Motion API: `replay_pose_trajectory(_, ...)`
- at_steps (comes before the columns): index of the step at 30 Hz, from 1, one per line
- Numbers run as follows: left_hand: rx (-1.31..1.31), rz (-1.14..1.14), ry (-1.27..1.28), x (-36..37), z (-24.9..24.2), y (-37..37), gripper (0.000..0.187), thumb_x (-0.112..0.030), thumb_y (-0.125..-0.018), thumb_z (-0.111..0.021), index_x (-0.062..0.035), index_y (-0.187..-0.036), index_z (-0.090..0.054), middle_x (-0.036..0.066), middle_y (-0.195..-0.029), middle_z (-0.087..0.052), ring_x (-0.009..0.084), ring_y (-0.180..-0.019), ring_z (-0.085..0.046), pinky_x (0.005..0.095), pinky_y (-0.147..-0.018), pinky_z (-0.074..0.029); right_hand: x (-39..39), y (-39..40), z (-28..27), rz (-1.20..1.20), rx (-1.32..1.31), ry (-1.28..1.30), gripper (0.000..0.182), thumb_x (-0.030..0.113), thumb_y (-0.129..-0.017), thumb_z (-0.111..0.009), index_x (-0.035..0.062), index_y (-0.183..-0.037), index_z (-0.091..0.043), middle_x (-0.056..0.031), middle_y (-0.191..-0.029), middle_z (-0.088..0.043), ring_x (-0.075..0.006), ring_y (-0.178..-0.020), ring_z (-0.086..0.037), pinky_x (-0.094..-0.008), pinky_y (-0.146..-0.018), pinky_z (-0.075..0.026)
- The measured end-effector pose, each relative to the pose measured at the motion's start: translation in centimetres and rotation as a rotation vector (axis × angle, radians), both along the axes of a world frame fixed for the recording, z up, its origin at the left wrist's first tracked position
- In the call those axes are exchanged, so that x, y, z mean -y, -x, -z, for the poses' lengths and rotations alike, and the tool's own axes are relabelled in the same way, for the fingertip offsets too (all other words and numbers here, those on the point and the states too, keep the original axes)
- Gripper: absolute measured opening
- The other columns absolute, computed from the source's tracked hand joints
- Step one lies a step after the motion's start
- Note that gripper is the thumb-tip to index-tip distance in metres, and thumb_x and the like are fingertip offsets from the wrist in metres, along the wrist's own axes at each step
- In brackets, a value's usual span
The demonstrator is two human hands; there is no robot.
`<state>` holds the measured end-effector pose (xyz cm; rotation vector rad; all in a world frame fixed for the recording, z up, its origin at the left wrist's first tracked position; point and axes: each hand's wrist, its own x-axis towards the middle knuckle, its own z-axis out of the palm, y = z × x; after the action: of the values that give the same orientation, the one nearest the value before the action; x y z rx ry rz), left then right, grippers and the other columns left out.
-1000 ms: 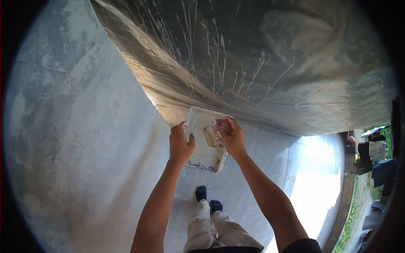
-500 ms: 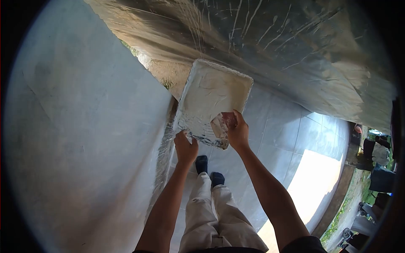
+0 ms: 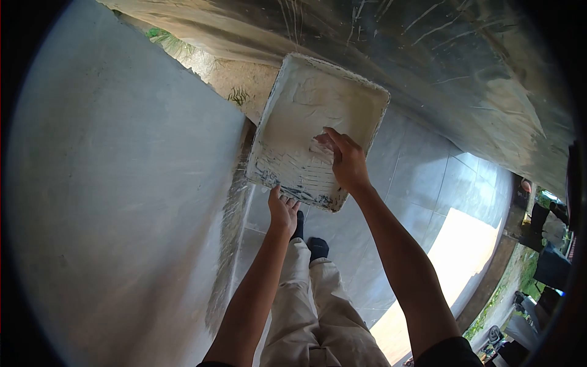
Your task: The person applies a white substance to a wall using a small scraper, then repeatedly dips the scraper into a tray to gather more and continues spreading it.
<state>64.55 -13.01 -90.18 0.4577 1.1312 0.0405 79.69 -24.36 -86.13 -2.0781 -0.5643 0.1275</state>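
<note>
A white-coated tray (image 3: 306, 110) hangs tilted in front of me, its inside covered in pale paint or plaster, with dark ridges along the near end. My left hand (image 3: 284, 211) is at the near left edge, its fingers under the rim, supporting the tray. Over the tray's right half, my right hand (image 3: 350, 160) is closed on a small reddish scraper (image 3: 322, 144), which dips into the pale material. Its blade is mostly hidden by the hand and the material.
A large grey wall panel (image 3: 134, 159) fills the left. Plastic sheeting (image 3: 489, 67) with white drips spans the upper right. Grey floor tiles (image 3: 416, 177) lie below, with a sunlit patch (image 3: 461, 244). Dark objects stand outdoors at the far right.
The tray has moved up and to the right in view. My right hand has turned over and carried the scraper farther into the tray. My left hand has shifted right along the near edge.
</note>
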Motion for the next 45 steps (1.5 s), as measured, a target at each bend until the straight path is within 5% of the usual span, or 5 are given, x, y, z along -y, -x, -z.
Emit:
replay_pose_trajectory(16, 0.044, -0.033, 0.071, 0.8, -0.1, 0.1, 0.09, -0.049, -0.094, -0.041, -0.0083, -0.149, 0.017, 0.018, -0.157, 0.012, 0.0351, -0.146, 0.003, 0.0458, -0.118, -0.008, -1.7, -1.9, 2.6, -0.208, 0.011, 0.079, 0.047, -0.011, -0.075, -0.049, 0.0051, -0.118, -0.059, -0.0146, -0.095, -0.067, -0.0336, -0.087, -0.064, -0.0418, -0.077, -0.052)
replay_pose_trajectory(26, 0.038, -0.043, 0.084, 0.9, -0.6, 0.0, 0.09, -0.05, -0.094, -0.04, -0.006, -0.148, 0.018, 0.018, -0.157, 0.013, 0.0349, -0.146, 0.001, 0.0459, -0.117, -0.011, -0.8, -1.1, 3.2, -0.097, -0.024, 0.175, 0.045, -0.013, -0.077, -0.048, 0.0049, -0.116, -0.06, -0.0176, -0.092, -0.065, -0.0349, -0.086, -0.064, -0.042, -0.076, -0.051)
replay_pose_trajectory(33, 0.019, -0.039, 0.072, 0.9, -0.3, 0.5, 0.089, -0.049, -0.094, -0.039, -0.0042, -0.148, 0.017, 0.019, -0.157, 0.011, 0.0352, -0.146, -0.001, 0.0463, -0.117, -0.013, -0.4, 2.3, 2.7, -0.16, -0.093, 0.01, 0.043, -0.013, -0.078, -0.05, 0.0044, -0.116, -0.061, -0.0198, -0.089, -0.064, -0.0364, -0.082, -0.064, -0.0433, -0.073, -0.05)
replay_pose_trajectory(41, 0.035, 0.016, 0.087, 1.7, 0.2, 1.2, 0.087, -0.049, -0.094, -0.038, -0.0011, -0.149, 0.009, 0.02, -0.157, 0.001, 0.0357, -0.145, -0.011, 0.0455, -0.116, -0.016, 2.5, 0.2, 0.6, 0.27, 0.105, 0.185, 0.037, -0.009, -0.079, -0.05, 0.0018, -0.113, -0.059, -0.0195, -0.098, -0.066, -0.0404, -0.087, -0.063, -0.0457, -0.075, -0.051)
replay_pose_trajectory(45, 0.055, 0.044, 0.08, 1.7, 0.3, 1.4, 0.088, -0.05, -0.094, -0.038, -0.001, -0.149, 0.009, 0.02, -0.157, -0.001, 0.0355, -0.143, -0.016, 0.0457, -0.115, -0.019, 2.5, 3.5, -1.1, 0.392, -0.068, 0.367, 0.034, -0.009, -0.08, -0.048, -0.0003, -0.113, -0.05, -0.0197, -0.103, -0.065, -0.042, -0.091, -0.063, -0.049, -0.078, -0.05)
